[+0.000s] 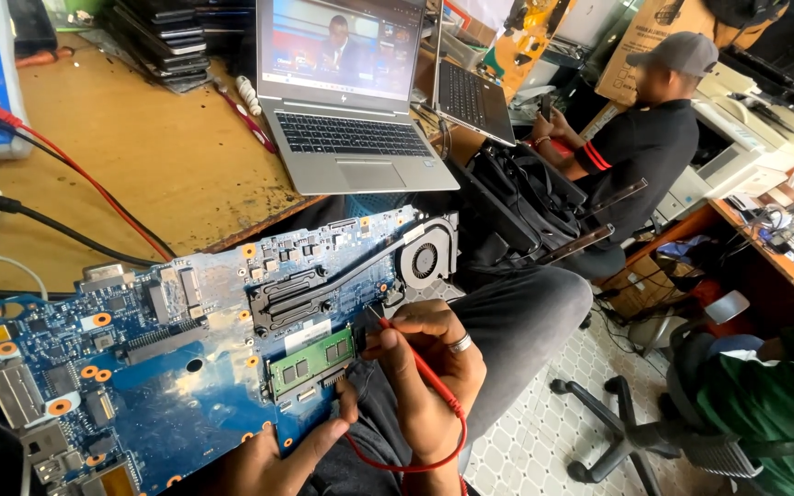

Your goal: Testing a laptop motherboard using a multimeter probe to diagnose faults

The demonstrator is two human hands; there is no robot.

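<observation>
Your right hand (429, 372) pinches a red probe (406, 349), its tip down on the board (186, 367) just beside the green memory stick (312, 360). Your left hand (273, 455) grips the board's near edge from beneath, thumb on top. The board lies across your lap, overhanging the worktop's (140, 156) near edge. A fan (425, 259) sits at its far right corner. An open laptop (351, 101) stands on the worktop beyond.

A blue laptop motherboard (167, 367) lies tilted across the lap, a red-wired probe (406, 354) touching its right edge.
</observation>
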